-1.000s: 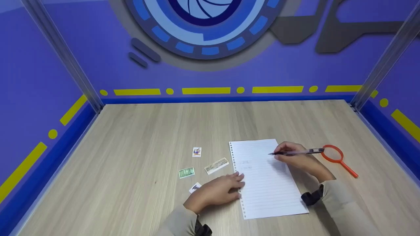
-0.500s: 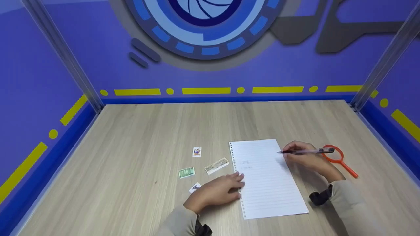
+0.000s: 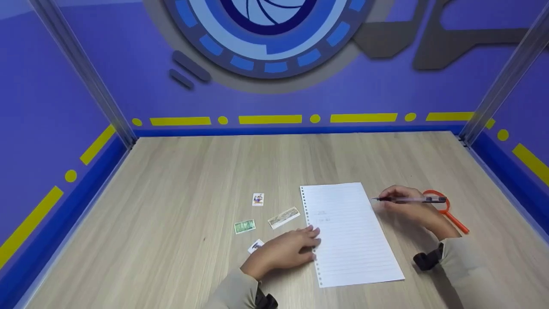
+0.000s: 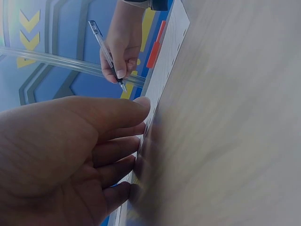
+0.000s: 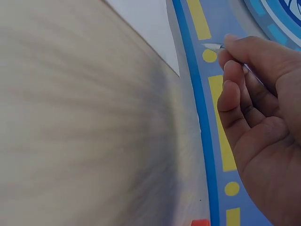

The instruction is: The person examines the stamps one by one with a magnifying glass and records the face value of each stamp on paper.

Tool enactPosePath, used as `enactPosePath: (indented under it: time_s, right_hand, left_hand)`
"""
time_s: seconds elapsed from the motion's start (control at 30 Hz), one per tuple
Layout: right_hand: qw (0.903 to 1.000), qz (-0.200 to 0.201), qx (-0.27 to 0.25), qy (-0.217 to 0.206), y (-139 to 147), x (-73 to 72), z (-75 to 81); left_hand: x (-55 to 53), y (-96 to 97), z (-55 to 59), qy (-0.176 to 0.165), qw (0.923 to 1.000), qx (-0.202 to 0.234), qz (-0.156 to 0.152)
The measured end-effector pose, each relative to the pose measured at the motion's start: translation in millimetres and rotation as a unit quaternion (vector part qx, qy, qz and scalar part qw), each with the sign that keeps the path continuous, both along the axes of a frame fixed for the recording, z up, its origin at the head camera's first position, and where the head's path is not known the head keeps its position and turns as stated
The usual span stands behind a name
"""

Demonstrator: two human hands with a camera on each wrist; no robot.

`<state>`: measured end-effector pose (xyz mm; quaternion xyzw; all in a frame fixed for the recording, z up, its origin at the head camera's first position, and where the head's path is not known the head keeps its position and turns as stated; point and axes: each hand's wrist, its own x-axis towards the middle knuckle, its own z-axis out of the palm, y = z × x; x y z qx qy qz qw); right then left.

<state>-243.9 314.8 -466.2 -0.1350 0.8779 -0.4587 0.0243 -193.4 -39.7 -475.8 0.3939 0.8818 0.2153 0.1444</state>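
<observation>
In the head view, a lined sheet of paper [image 3: 351, 240] with a punched left edge lies on the table, faint handwriting near its upper left. My left hand [image 3: 285, 249] rests its extended fingertips on that punched edge. Just off the sheet's right side, my right hand [image 3: 411, 210] pinches a clear pen [image 3: 416, 199] with a dark grip, tip pointing left. The left wrist view shows the same pen [image 4: 104, 47] raised above the paper, its point bare. Only the pen's tip [image 5: 214, 46] and a bit of barrel show past the fingers in the right wrist view.
An orange magnifying glass [image 3: 456, 222] lies right of the paper, partly behind the right hand. Left of the sheet are small stamps: a figure stamp [image 3: 257, 199], a long brown stamp [image 3: 283, 218], a green stamp [image 3: 245, 226] and one partly under the left hand [image 3: 255, 246].
My right hand has moved right with the pen, from over the paper to beyond its right edge, now overlapping the magnifying glass. The left hand has stayed in place.
</observation>
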Motion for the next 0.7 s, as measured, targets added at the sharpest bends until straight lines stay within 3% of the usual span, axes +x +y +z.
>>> enactPosePath:
  time_s: [0.33, 0.7]
  right_hand:
    - [0.9996, -0.011, -0.009, 0.026, 11, 0.6, -5.5]
    - [0.9988, -0.026, 0.038, 0.017, 23, 1.6, -3.3]
  left_hand:
    - [0.0, -0.3, 0.6, 0.025, 0.9997, -0.002, -0.007]
    - [-0.6, 0.9, 0.2, 0.01, 0.9999, 0.0, 0.004]
